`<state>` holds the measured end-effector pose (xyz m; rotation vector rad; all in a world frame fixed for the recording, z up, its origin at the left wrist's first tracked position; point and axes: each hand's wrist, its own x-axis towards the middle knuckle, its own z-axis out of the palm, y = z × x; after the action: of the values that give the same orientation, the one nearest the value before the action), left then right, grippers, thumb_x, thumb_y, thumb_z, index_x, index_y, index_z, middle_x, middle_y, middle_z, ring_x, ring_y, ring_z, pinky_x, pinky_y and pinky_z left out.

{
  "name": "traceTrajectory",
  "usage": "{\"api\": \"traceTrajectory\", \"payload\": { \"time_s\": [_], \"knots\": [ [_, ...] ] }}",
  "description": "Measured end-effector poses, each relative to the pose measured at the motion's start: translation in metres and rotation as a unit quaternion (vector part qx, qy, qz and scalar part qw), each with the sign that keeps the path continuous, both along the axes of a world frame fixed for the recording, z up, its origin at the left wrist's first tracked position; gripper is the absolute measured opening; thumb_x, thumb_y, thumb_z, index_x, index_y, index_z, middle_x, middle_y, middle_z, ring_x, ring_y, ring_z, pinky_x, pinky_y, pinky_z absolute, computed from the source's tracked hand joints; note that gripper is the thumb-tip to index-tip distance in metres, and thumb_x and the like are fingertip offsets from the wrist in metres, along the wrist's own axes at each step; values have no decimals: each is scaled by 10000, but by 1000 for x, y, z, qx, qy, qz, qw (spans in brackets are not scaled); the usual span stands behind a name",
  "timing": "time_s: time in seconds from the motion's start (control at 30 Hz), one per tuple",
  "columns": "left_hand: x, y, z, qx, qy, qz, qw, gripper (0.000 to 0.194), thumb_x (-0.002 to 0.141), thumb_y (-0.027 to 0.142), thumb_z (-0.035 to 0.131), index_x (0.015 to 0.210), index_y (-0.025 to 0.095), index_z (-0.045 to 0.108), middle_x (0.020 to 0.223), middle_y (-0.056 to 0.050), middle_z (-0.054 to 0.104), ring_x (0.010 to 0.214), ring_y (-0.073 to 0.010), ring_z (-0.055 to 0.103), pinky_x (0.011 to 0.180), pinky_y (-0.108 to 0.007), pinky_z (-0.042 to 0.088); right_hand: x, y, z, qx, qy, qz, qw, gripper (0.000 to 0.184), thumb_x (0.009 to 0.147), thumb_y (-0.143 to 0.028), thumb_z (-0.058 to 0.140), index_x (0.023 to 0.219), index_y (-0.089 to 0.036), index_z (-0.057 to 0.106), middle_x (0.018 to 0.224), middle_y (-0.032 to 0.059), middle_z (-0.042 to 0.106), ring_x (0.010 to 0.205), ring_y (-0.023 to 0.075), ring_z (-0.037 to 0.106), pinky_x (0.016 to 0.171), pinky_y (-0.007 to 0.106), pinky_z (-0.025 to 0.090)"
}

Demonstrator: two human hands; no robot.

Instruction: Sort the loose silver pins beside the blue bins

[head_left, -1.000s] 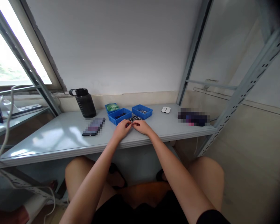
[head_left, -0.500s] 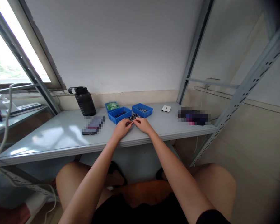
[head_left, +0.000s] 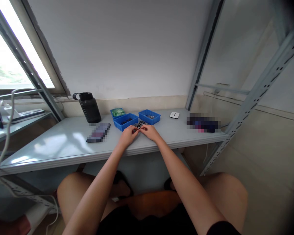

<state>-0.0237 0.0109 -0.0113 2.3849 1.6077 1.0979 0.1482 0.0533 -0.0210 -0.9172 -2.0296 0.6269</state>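
Observation:
My left hand (head_left: 130, 133) and my right hand (head_left: 149, 131) meet near the front edge of the grey table, with the fingers of each pinched together. Whatever lies between the fingertips is too small to make out. Just behind them is a pile of small black and silver parts (head_left: 140, 124), partly covered by my fingers. A blue tray (head_left: 120, 126) holding dark small pieces stands behind my left hand. Behind my right hand is another blue tray (head_left: 156, 120) with thin silvery pieces in it. A smaller blue tray (head_left: 112, 113) with a green packet (head_left: 118, 112) sits further back.
On the left stand a dark water bottle (head_left: 90, 107) and a phone (head_left: 98, 133). A small white item (head_left: 174, 115) and a blurred dark bundle (head_left: 204, 124) lie to the right. Metal shelf posts (head_left: 205, 49) rise at both sides; a pale cable (head_left: 5, 143) hangs at left.
Both hands stay in the same place with small finger movements; the right fingertips have shifted slightly. The whole view has tilted a little. The trays and pile have not visibly moved.

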Motion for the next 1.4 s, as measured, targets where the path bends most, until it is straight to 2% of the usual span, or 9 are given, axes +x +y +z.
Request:
{"api": "traceTrajectory", "payload": {
  "time_s": [0.27,0.53,0.67,0.9,1.4],
  "knots": [
    [-1,1,-2,-5,7,-1,1000,204,926,331,546,950,146,629,921,-34,641,825,-158,612,777,-359,512,0,-5,5,2,3,-3,1000,184,850,-275,524,821,-174,675,790,24,673,729,151,570,692,247,404],
    [-2,5,-6,-20,32,9,999,219,918,346,559,963,140,618,934,-39,640,827,-160,617,764,-359,521,-1,-11,8,-6,-10,8,1000,283,822,-451,600,833,-183,691,772,23,679,715,154,582,676,244,408],
    [-1,3,-4,-25,37,13,999,218,918,346,559,943,138,620,916,-36,639,814,-157,617,756,-354,521,-2,-9,6,0,-8,-11,1000,250,852,-402,567,812,-181,678,773,25,677,722,153,584,688,250,404],
    [-1,1,-4,-16,29,1,999,208,923,338,550,922,144,626,910,-33,642,828,-159,613,775,-358,513,-1,-5,4,-1,7,-52,999,190,848,-324,561,925,-177,653,749,18,653,706,156,582,692,261,416],
    [-1,-1,-2,-3,13,5,1000,212,919,344,553,927,144,624,898,-30,635,799,-153,605,753,-346,509,0,0,-2,0,-18,-12,1000,120,813,-243,591,880,-189,674,774,17,686,733,155,603,688,244,412]
  ]
}}
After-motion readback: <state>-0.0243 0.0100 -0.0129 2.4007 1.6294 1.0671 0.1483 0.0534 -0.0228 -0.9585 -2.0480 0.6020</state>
